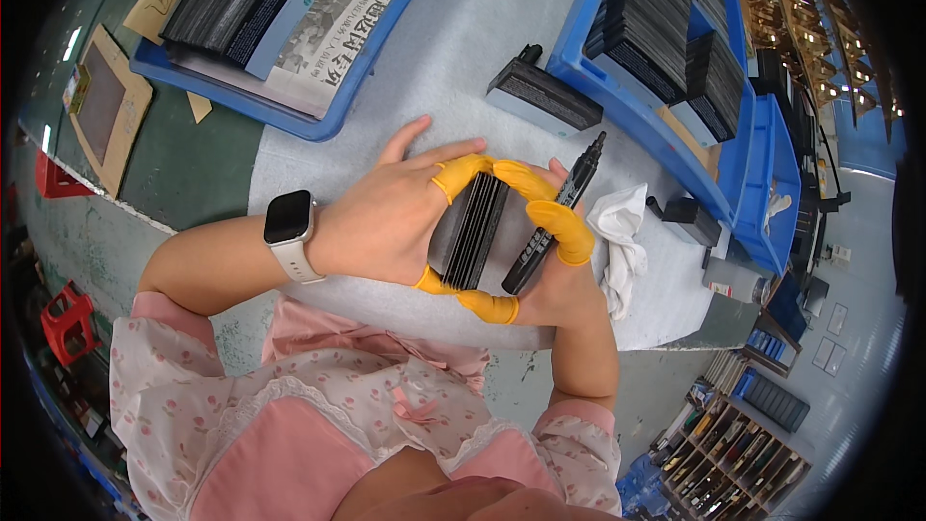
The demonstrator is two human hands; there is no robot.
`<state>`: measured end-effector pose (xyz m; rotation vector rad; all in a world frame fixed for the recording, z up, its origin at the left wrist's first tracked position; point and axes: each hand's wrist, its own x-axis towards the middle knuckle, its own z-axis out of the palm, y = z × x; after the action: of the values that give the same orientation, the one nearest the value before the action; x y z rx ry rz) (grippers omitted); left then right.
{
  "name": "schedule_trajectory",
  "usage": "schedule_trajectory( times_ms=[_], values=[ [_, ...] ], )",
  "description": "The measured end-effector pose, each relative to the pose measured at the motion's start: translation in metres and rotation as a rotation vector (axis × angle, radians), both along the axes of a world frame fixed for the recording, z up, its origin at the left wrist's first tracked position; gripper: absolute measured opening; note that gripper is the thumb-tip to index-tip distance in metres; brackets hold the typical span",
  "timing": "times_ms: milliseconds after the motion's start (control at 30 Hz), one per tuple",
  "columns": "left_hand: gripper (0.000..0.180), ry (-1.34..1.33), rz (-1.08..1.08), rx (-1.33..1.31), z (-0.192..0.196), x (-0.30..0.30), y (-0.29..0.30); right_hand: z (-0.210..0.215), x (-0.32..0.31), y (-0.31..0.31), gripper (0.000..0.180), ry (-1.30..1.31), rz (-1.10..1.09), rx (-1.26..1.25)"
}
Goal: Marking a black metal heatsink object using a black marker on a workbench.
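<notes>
Between my two hands is a small stack of thin black plates (473,236), seen edge-on and held at both ends by the fingertips. My left hand (371,217) is closed on its left side, with yellow finger cots on the thumb and a fingertip. My right hand (559,285) closes on the stack's right side, also wearing yellow finger cots. A black marker pen (526,265) is tucked among the right hand's fingers, slanting up to the right. Past the hands, a short row of black plates (545,96) stands on the white cloth (415,77).
A blue tray (333,116) at the far left holds newspaper and a block of black plates (227,10). At the right, a blue bin (579,58) carries several more stacks. A crumpled white rag (622,241) lies beside my right hand. A wooden board (111,106) rests at the left.
</notes>
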<state>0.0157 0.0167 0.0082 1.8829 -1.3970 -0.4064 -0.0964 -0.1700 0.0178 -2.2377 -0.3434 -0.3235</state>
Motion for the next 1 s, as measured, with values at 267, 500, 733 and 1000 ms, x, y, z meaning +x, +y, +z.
schedule_trajectory(
  times_ms=[267,500,733,1000],
  values=[
    [0.090,-0.109,-0.031,0.098,-0.005,0.001,0.002,0.001,-0.001,0.000,0.088,0.005,0.007,-0.031],
    [0.089,-0.110,-0.028,0.079,-0.007,0.001,0.000,-0.003,-0.002,-0.003,0.090,-0.025,0.011,0.002],
    [0.047,-0.012,0.031,-0.007,-0.005,0.000,0.001,0.008,0.000,-0.009,0.102,0.049,0.006,-0.045],
    [0.079,-0.090,0.023,0.020,-0.008,-0.001,0.000,0.001,0.000,-0.005,0.086,-0.248,0.040,0.273]
  ],
)
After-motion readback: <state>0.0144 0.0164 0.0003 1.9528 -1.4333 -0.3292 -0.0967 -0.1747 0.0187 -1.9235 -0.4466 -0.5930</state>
